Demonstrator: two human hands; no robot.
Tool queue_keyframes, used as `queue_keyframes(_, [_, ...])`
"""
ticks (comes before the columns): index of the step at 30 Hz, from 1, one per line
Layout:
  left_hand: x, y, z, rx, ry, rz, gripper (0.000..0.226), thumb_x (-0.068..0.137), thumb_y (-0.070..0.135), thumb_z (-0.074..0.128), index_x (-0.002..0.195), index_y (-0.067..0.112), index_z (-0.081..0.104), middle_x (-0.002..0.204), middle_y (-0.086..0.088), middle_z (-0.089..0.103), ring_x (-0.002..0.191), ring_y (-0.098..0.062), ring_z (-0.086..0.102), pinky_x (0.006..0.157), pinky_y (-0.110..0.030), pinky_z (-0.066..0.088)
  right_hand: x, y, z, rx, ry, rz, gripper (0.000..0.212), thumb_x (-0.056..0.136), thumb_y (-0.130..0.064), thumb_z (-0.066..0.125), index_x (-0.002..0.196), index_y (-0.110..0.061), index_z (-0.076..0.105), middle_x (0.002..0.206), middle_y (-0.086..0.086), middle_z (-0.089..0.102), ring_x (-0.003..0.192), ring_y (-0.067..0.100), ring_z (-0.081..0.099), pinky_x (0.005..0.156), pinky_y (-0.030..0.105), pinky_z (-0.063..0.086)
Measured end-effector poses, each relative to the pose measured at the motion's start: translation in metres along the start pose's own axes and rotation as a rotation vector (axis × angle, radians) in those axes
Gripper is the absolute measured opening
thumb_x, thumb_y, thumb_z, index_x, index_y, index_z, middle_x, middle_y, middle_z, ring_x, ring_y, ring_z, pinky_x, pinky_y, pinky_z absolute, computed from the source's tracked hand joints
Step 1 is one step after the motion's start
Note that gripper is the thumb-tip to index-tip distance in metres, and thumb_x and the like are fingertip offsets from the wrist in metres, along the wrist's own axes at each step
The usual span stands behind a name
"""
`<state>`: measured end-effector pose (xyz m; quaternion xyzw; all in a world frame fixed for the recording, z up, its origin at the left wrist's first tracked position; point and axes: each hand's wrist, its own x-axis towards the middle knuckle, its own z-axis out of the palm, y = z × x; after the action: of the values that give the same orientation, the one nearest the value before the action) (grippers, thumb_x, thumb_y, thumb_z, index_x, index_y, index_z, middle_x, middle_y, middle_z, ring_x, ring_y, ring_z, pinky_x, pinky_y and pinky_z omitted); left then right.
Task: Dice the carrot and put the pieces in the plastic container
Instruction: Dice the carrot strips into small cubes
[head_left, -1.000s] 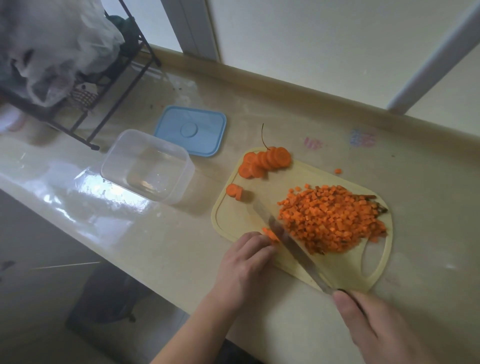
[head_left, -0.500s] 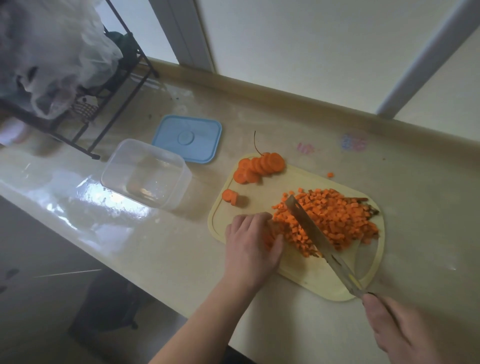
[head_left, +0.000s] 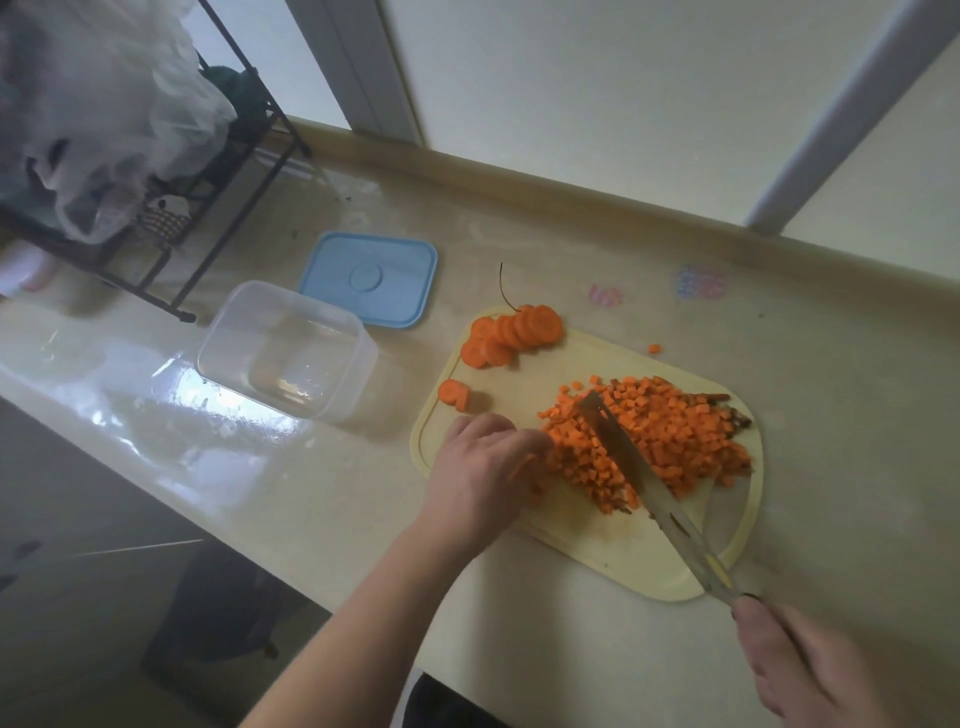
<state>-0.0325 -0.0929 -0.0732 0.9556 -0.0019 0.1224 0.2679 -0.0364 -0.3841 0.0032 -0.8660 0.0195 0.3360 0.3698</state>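
Glossy countertop (head_left: 332, 483); clear plastic container (head_left: 287, 349); shiny metal blade (head_left: 628, 457).

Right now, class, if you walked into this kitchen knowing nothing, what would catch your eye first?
The bright orange heap of diced carrot on the yellow cutting board stands out most, with a knife laid across it, gripped by the right hand, while the left hand rests at the heap's edge. Left of the board, a clear plastic container stands with no carrot in it, its blue lid lying behind.

Head view, steeply down onto countertop (head_left: 519, 223), close.
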Motion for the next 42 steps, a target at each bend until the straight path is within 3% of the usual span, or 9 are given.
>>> queue_keyframes(2, [0.000, -0.005, -0.004, 0.017, -0.069, 0.099, 0.018, 0.082, 0.015, 0.073, 0.098, 0.020, 0.077, 0.079, 0.007, 0.070, 0.084, -0.019, 0.061, 0.075, -0.037, 0.047, 0.000, 0.002, 0.000, 0.003, -0.006, -0.005, 0.102, 0.058, -0.100, 0.024, 0.090, -0.011, 0.063, 0.057, 0.011, 0.052, 0.044, 0.009, 0.046, 0.046, 0.024, 0.038])
queue_keyframes(6, [0.000, -0.007, -0.017, -0.202, -0.231, 0.027, 0.028, 0.094, 0.025, 0.055, 0.111, 0.014, 0.074, 0.090, 0.001, 0.072, 0.087, -0.021, 0.063, 0.078, -0.039, 0.055, 0.000, 0.002, 0.000, 0.029, -0.030, 0.004, 0.100, 0.059, -0.100, 0.024, 0.091, -0.013, 0.063, 0.058, 0.012, 0.055, 0.044, 0.010, 0.047, 0.046, 0.025, 0.039])
queue_keyframes(11, [0.003, -0.015, -0.026, -0.228, -0.403, 0.111, 0.046, 0.080, 0.020, 0.073, 0.125, 0.012, 0.068, 0.114, 0.001, 0.072, 0.096, -0.023, 0.059, 0.090, -0.033, 0.048, -0.001, 0.005, 0.003, 0.039, -0.010, 0.031, 0.095, 0.057, -0.100, 0.027, 0.093, -0.019, 0.061, 0.058, 0.011, 0.055, 0.046, 0.014, 0.050, 0.049, 0.029, 0.041])
queue_keyframes(15, [-0.003, -0.013, -0.019, -0.178, -0.374, 0.139, 0.038, 0.084, 0.023, 0.062, 0.119, 0.010, 0.071, 0.118, -0.006, 0.070, 0.093, -0.025, 0.061, 0.086, -0.028, 0.047, -0.001, 0.011, 0.011, 0.035, -0.036, 0.049, 0.089, 0.061, -0.098, 0.030, 0.090, -0.020, 0.060, 0.061, 0.009, 0.058, 0.052, 0.018, 0.056, 0.054, 0.033, 0.049])
queue_keyframes(19, [-0.021, -0.012, -0.011, -0.186, -0.187, -0.036, 0.034, 0.078, 0.018, 0.071, 0.112, 0.015, 0.070, 0.109, -0.003, 0.069, 0.095, -0.019, 0.059, 0.083, -0.026, 0.049, 0.000, -0.018, 0.025, 0.008, -0.015, -0.030, 0.032, 0.079, -0.061, 0.044, 0.070, -0.036, 0.061, 0.053, -0.001, 0.060, 0.049, 0.008, 0.057, 0.057, 0.027, 0.048])
queue_keyframes(20, [-0.025, -0.010, -0.010, -0.178, -0.121, -0.110, 0.033, 0.077, 0.018, 0.072, 0.110, 0.015, 0.071, 0.107, -0.002, 0.069, 0.095, -0.018, 0.060, 0.083, -0.027, 0.050, 0.002, -0.025, 0.030, 0.005, -0.019, -0.046, 0.030, 0.080, -0.054, 0.045, 0.065, -0.033, 0.060, 0.050, -0.003, 0.057, 0.048, 0.007, 0.055, 0.055, 0.024, 0.044])
queue_keyframes(26, [-0.032, 0.010, -0.006, -0.223, 0.025, -0.411, 0.040, 0.068, 0.003, 0.083, 0.106, 0.013, 0.075, 0.105, 0.003, 0.069, 0.094, -0.009, 0.060, 0.084, -0.007, 0.042, 0.015, -0.039, 0.056, -0.018, -0.072, -0.075, 0.044, 0.084, -0.054, 0.040, 0.062, -0.018, 0.052, 0.054, -0.011, 0.058, 0.060, 0.005, 0.056, 0.059, 0.019, 0.040])
queue_keyframes(30, [-0.031, 0.011, -0.010, -0.252, -0.008, -0.415, 0.042, 0.069, 0.005, 0.079, 0.110, 0.012, 0.074, 0.111, 0.002, 0.066, 0.095, -0.006, 0.058, 0.084, -0.001, 0.040, 0.022, -0.039, 0.065, -0.041, -0.068, -0.086, 0.041, 0.094, -0.042, 0.047, 0.065, -0.013, 0.053, 0.058, -0.009, 0.060, 0.067, 0.011, 0.057, 0.066, 0.033, 0.044])
queue_keyframes(42, [-0.031, 0.009, -0.013, -0.243, -0.025, -0.436, 0.044, 0.070, 0.010, 0.078, 0.114, 0.007, 0.074, 0.108, -0.003, 0.066, 0.087, -0.009, 0.060, 0.082, -0.016, 0.049, 0.021, -0.043, 0.067, -0.020, -0.060, -0.108, 0.047, 0.087, -0.051, 0.038, 0.063, -0.013, 0.051, 0.053, -0.006, 0.057, 0.058, 0.010, 0.055, 0.059, 0.028, 0.040])
